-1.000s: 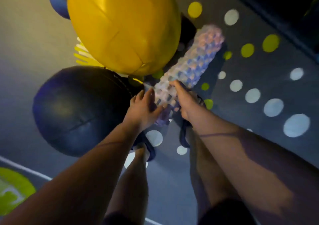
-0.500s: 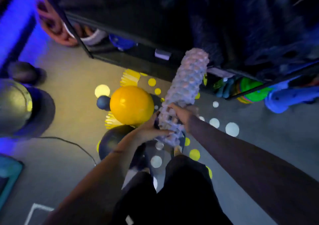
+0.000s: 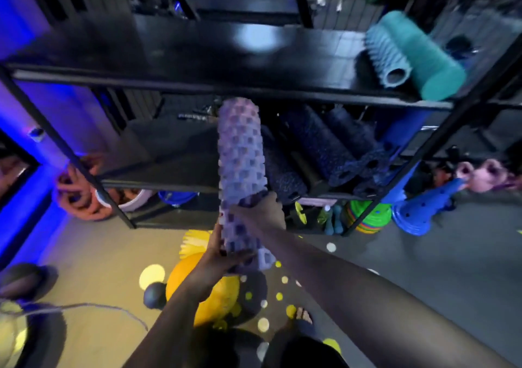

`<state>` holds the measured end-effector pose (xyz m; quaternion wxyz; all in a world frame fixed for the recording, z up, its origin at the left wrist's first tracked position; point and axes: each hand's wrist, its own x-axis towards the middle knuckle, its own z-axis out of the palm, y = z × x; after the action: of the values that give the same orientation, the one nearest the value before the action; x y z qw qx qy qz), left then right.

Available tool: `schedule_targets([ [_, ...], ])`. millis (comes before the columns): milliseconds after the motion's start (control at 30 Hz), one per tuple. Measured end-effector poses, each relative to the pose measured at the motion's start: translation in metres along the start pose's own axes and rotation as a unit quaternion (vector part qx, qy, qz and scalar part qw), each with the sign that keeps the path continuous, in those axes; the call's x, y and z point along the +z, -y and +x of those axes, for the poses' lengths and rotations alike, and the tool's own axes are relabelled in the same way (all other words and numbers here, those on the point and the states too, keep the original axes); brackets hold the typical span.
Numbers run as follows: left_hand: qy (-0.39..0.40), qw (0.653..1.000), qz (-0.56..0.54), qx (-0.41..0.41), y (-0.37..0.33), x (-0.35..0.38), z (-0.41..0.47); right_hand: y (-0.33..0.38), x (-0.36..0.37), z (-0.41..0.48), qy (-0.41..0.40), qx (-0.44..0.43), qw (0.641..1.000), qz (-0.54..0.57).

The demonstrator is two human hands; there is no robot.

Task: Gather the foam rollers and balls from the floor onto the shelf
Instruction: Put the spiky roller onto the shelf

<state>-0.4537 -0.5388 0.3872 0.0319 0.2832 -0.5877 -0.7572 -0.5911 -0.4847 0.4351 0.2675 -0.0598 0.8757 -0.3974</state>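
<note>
- Worn on the head, wide-angle, looking forward and steeply down.
- Faces the black shelf (image 3: 214,85) square on, close, its uprights bowed by the lens.
- Takes in floor (image 3: 93,254) below; single view only.

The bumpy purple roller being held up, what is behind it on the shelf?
Behind the bumpy purple roller, on the middle shelf, dark speckled foam rollers lie side by side to its right. The roller itself covers whatever sits directly behind it, so that spot cannot be seen.
</note>
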Motion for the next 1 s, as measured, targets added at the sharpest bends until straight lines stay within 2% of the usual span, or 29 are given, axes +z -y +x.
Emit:
schedule_targets([
  [100, -0.001, 0.998, 0.001, 0.059, -0.034, 0.039, 0.026, 0.02, -0.045, 0.019, -0.047, -0.069, 0.997, -0.007],
  [233, -0.016, 0.992, -0.03, 0.119, -0.076, 0.093, 0.067, 0.039, -0.107, 0.058, -0.055, -0.131, 0.99, 0.002],
  [333, -0.029, 0.99, -0.021, 0.139, -0.114, 0.122, 0.1, 0.061, -0.152, 0.092, -0.049, -0.159, 0.986, 0.024],
  [467, -0.068, 0.978, 0.051, 0.189, -0.165, 0.157, 0.16, 0.096, -0.215, 0.147, -0.03, -0.194, 0.98, 0.02],
  [567, -0.066, 0.98, 0.066, 0.177, -0.207, 0.186, 0.204, 0.116, -0.268, 0.19, -0.015, -0.222, 0.975, -0.001],
  [767, -0.119, 0.981, 0.078, 0.129, -0.283, 0.257, 0.271, 0.123, -0.361, 0.266, -0.039, -0.28, 0.949, -0.136],
  [833, -0.13, 0.981, 0.091, 0.114, -0.302, 0.279, 0.292, 0.121, -0.395, 0.288, -0.068, -0.318, 0.924, -0.2],
  [933, -0.127, 0.98, 0.115, 0.103, -0.324, 0.305, 0.323, 0.113, -0.448, 0.322, -0.158, -0.367, 0.879, -0.261],
  [1000, -0.133, 0.979, 0.113, 0.102, -0.335, 0.318, 0.34, 0.099, -0.476, 0.345, -0.177, -0.337, 0.858, -0.344],
])
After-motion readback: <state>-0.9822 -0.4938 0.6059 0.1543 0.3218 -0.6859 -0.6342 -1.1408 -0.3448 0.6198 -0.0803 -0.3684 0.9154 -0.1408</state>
